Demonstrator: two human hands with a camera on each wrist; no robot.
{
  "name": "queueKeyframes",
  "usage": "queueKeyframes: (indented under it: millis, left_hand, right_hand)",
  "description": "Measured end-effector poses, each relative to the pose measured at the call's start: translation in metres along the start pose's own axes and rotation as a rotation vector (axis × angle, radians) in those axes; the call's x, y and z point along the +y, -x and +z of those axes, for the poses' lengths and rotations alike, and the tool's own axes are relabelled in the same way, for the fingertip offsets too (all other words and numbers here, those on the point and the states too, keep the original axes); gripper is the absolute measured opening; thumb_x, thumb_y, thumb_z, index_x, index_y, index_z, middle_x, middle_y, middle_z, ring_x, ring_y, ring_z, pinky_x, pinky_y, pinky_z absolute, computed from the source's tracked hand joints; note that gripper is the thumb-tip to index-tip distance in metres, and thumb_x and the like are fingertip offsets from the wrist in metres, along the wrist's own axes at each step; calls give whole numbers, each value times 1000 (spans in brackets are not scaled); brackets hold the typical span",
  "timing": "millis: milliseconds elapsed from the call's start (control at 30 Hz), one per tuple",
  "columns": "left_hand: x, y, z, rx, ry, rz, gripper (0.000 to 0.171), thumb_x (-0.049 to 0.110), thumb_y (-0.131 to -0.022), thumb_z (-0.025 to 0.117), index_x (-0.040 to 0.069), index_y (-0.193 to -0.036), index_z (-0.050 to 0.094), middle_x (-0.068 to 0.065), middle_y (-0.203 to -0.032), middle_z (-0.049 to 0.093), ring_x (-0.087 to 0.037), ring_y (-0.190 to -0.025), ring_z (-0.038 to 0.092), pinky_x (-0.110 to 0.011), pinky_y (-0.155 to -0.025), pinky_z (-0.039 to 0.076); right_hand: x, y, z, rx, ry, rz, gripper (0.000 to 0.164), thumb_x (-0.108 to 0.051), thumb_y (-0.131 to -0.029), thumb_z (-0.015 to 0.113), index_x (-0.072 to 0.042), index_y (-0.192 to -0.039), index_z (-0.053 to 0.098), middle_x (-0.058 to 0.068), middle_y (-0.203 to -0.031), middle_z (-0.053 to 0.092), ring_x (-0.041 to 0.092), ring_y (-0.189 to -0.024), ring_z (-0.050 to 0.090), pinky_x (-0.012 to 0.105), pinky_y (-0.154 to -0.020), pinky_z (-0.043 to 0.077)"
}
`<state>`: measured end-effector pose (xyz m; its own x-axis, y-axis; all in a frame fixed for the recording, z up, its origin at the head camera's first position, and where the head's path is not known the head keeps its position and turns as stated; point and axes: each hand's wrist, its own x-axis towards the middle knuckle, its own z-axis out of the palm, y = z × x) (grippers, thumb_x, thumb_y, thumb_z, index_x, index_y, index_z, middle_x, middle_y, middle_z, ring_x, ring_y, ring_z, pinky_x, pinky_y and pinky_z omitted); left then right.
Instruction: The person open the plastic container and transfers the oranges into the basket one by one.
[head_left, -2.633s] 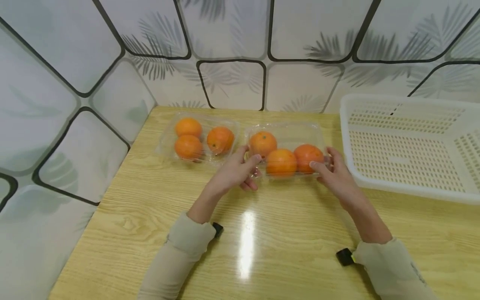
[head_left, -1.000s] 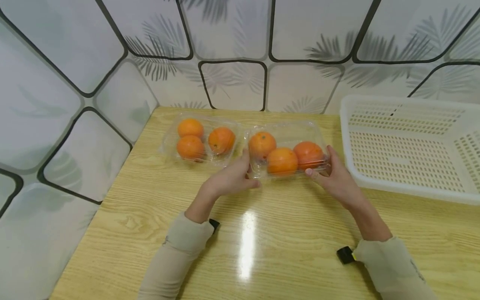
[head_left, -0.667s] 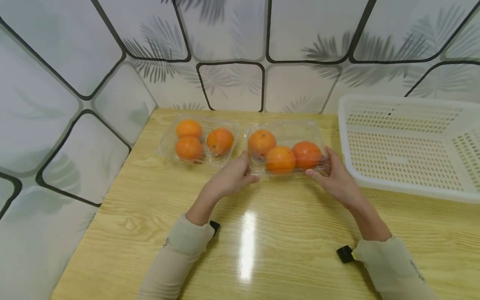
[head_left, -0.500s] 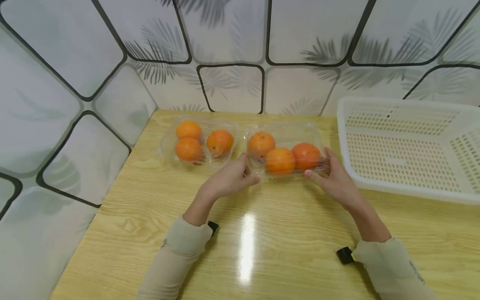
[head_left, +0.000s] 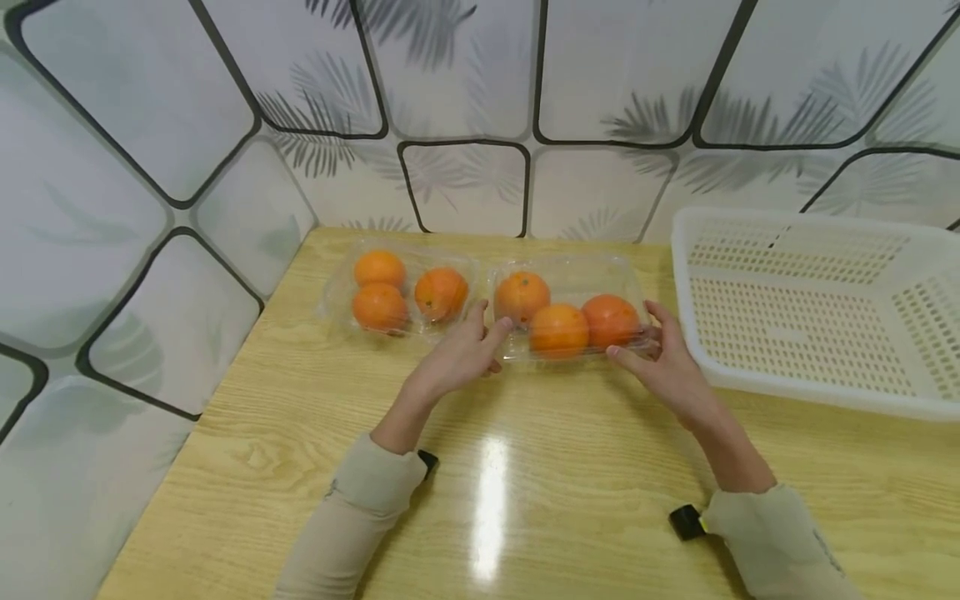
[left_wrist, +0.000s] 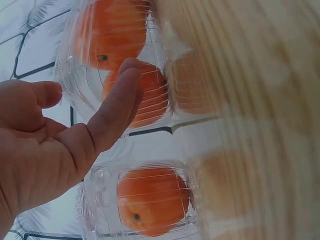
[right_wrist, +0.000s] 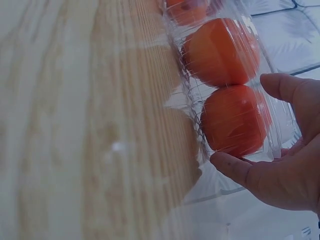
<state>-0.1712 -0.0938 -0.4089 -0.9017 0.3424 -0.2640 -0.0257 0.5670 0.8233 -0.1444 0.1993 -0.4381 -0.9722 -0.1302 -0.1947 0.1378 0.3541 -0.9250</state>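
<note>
Both clear plastic boxes (head_left: 412, 257) already hold 3 round oranges (head_left: 558, 330) apiece, closure unclear; right hand (head_left: 670, 367) fingers grip the 1 o'clock box (head_left: 591, 275), left hand's (head_left: 459, 354) spread, empty.

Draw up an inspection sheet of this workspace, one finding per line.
Surface: wood-grain table, glossy, with a bright reflection at the front.
Job's things: left container and right container, both clear plastic, each holding three oranges.
Clutter: white basket, right of both containers.
Hands: right hand grips the right container's right end; left hand is open at its left end, contact unclear.
Cables: nothing seen.
Surroundings: leaf-patterned wall behind and at left.
</note>
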Motion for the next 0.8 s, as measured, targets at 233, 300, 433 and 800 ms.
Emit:
queueKeyframes:
  millis: [233,300,433,800]
  left_hand:
    - [-1,-4,5,0,-1,25,74,45,-106,33,11,-160,-2,-17,-93,67,-26,-81,67,-35,-66,53]
    - [0,-5,6,15,-15,45,74,44,-105,33,9,-160,-2,-20,-102,67,-27,-85,67,-38,-73,54]
    - [2,-8,8,67,-47,94,73,37,-104,37,1,-158,5,-28,-146,44,-30,-132,47,-46,-108,40]
    - [-1,-8,13,74,-1,111,97,34,-92,52,5,-157,-14,-18,-164,-12,-28,-151,-3,-49,-120,10]
  right_hand:
    - [-1,1,4,49,29,-37,96,-31,-97,64,-17,-160,-7,30,-152,26,47,-135,36,52,-97,44]
    - [-2,1,4,59,19,-58,94,-29,-97,64,-18,-160,-6,30,-153,24,48,-134,36,54,-98,43]
    - [-4,2,5,65,15,-73,92,-27,-98,63,-19,-161,-4,28,-158,14,49,-135,34,59,-100,41]
    - [-4,4,16,148,58,-96,87,-24,-101,56,-17,-160,-8,23,-162,-10,54,-144,10,69,-108,26]
